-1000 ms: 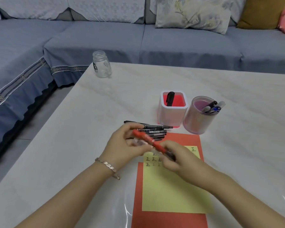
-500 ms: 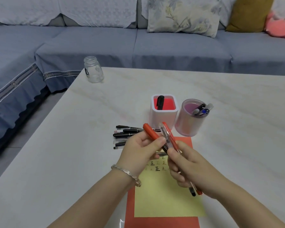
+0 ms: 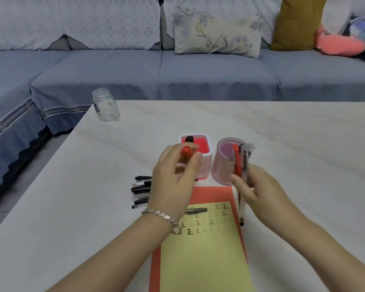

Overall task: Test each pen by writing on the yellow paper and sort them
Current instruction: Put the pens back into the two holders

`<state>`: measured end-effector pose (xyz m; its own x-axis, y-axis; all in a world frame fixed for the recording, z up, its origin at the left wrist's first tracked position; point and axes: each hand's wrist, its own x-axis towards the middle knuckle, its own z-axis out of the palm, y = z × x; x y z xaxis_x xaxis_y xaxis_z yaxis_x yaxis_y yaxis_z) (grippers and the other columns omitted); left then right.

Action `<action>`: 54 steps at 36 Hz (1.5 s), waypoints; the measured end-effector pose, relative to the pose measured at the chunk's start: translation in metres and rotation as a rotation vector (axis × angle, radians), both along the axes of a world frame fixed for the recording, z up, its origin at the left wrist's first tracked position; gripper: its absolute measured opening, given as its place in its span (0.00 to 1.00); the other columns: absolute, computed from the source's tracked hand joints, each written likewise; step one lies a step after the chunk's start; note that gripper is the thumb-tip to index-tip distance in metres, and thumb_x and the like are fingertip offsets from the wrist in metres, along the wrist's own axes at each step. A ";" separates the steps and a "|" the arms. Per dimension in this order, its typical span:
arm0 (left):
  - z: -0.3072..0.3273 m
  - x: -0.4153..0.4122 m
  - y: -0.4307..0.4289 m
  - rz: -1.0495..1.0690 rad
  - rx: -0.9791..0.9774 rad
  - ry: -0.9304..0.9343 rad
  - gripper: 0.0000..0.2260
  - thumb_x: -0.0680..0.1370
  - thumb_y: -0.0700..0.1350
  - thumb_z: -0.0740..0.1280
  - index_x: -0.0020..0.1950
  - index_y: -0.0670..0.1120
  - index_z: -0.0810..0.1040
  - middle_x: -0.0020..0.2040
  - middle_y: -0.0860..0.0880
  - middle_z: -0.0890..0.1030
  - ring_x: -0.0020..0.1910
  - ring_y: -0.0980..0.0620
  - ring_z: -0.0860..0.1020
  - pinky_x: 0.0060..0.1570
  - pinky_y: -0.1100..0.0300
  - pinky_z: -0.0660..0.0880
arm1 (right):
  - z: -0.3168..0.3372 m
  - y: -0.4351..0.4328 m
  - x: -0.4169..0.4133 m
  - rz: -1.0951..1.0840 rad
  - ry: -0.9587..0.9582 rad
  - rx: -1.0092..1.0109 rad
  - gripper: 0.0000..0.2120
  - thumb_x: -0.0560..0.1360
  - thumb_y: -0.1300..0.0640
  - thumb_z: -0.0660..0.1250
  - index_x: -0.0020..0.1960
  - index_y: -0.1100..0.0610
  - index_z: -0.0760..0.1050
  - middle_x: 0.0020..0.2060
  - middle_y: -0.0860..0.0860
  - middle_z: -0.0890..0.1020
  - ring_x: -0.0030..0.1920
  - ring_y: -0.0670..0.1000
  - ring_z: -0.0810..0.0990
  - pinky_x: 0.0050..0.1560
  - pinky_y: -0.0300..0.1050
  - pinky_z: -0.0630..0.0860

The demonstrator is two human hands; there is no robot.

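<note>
Standing in square holder (image 3: 207,165): black pen (image 3: 189,139)

A pale marble-patterned bench (image 3: 282,133) stood before a blue-grey corner sofa (image 3: 198,81) whose backrest wore white lace covers (image 3: 93,22). A floral cushion (image 3: 217,30), a mustard cushion (image 3: 297,22) and a pink soft object (image 3: 339,44) leaned there. Grey floor (image 3: 30,171) showed at the left under soft, even light.

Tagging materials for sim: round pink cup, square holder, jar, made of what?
Round pink cup: translucent plastic, probably; see-through pink wall. Square holder: glossy opaque white plastic, seemingly, red inside. Jar: clear, glass or plastic, unclear.
</note>
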<state>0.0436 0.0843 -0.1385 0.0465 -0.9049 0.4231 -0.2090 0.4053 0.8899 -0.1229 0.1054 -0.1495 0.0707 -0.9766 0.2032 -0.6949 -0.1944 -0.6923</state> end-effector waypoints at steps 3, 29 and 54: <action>0.012 -0.004 -0.019 0.073 -0.239 -0.079 0.05 0.76 0.49 0.62 0.49 0.60 0.73 0.49 0.58 0.75 0.48 0.65 0.74 0.47 0.72 0.72 | 0.031 -0.014 -0.009 -0.042 -0.160 -0.118 0.08 0.74 0.55 0.65 0.39 0.43 0.73 0.39 0.44 0.79 0.38 0.43 0.78 0.40 0.31 0.73; -0.053 -0.003 -0.083 0.089 0.404 -0.350 0.20 0.75 0.50 0.67 0.64 0.48 0.67 0.68 0.49 0.63 0.62 0.53 0.67 0.58 0.66 0.62 | -0.011 -0.076 -0.018 -0.349 0.130 -0.158 0.25 0.67 0.48 0.74 0.62 0.50 0.72 0.67 0.50 0.68 0.68 0.54 0.60 0.66 0.50 0.57; -0.042 0.025 -0.081 -0.156 0.374 -0.584 0.04 0.78 0.47 0.63 0.50 0.49 0.71 0.57 0.47 0.76 0.56 0.49 0.74 0.48 0.60 0.68 | -0.016 -0.088 -0.005 -0.211 0.575 -0.101 0.22 0.81 0.51 0.45 0.73 0.56 0.60 0.74 0.52 0.62 0.75 0.52 0.52 0.73 0.52 0.47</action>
